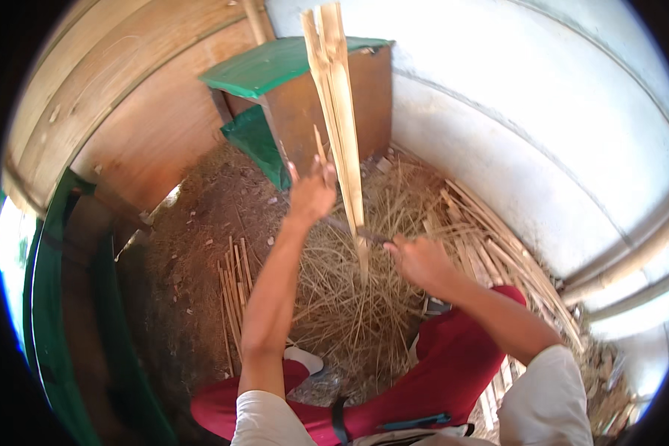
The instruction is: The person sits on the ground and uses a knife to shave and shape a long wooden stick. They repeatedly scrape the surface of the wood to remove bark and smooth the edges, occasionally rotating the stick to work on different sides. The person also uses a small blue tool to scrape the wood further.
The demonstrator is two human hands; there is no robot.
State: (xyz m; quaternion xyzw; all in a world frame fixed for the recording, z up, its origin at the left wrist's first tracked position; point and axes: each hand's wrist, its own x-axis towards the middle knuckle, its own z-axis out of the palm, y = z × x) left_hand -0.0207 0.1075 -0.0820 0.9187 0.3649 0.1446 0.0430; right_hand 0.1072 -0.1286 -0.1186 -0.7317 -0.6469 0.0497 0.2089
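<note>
A long split piece of pale bamboo (340, 111) stands nearly upright in front of me, its upper end forked and its narrow lower end over the shavings. My right hand (424, 262) is closed around the handle of a knife (373, 236), whose dark blade runs left, across the lower part of the bamboo. To the left of the bamboo, my left hand (312, 195) is raised, with a thin bamboo strip (320, 141) sticking up from its fingers. Its grip is partly hidden, and I cannot tell whether it touches the large piece.
Pale shavings (349, 320) heap between my legs. Bamboo strips (509, 260) lie along the white wall (528, 97) at right, and thinner sticks (234, 286) lie at left. A wooden box with a green top (275, 65) stands ahead, and a green-edged bench (74, 312) at far left.
</note>
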